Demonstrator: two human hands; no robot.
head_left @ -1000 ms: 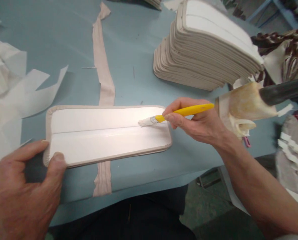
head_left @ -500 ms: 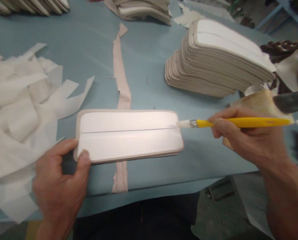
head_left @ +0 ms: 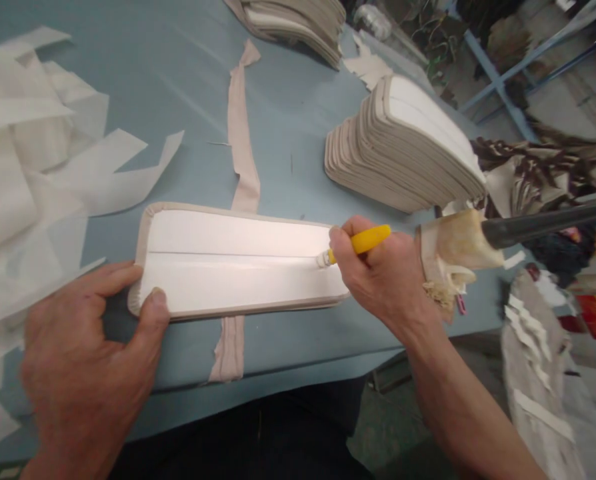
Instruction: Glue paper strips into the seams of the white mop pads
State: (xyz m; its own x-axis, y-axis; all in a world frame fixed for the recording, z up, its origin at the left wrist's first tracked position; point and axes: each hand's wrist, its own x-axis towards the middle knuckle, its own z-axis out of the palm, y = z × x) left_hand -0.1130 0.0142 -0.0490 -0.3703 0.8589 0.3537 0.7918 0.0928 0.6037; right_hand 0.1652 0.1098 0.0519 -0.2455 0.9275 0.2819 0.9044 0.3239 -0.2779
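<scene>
A long white panel with rounded corners and a beige fabric edge [head_left: 238, 283] lies in front of me, a dark line running along its length. My left hand [head_left: 95, 333] grips its left end, thumb on top and fingers at the edge. In my right hand [head_left: 378, 273] is a paintbrush with a yellow handle [head_left: 371, 239]. Its bristles touch the white surface near the panel's right end, just below the dark line. A pinkish fabric strip [head_left: 243, 147] passes beneath the panel.
White sheet strips [head_left: 38, 160] are heaped at the left. A tall stack of similar panels [head_left: 403, 153] stands at the back right, another stack [head_left: 298, 23] farther back. A cut-open pale container [head_left: 458, 243] with a dark handle lies beyond my right hand on the blue-grey table [head_left: 178, 100].
The brush has moved left from the panel's right edge onto its surface, its handle now turned upward. My left hand stays on the panel's left end. The view has shifted to the right.
</scene>
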